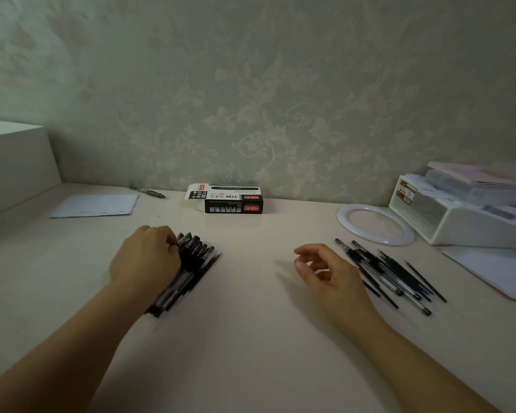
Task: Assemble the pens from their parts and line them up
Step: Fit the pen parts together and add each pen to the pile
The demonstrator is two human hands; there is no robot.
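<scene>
A row of several assembled black pens (191, 263) lies side by side on the cream table (251, 338), left of centre, caps pointing away. My left hand (145, 256) rests over the left side of that row, and its fingers curl round the cap end of a pen there. To the right lies a loose heap of pen parts (390, 271): clear barrels and thin black refills. My right hand (325, 274) hovers just left of that heap with fingers loosely curled and nothing in them.
A black pen box (233, 201) stands open by the wall. A single pen (148, 192) and a sheet of paper (96, 205) lie at the back left. A white ring (375, 223), a white organiser (465, 216) and papers (495, 269) occupy the right side.
</scene>
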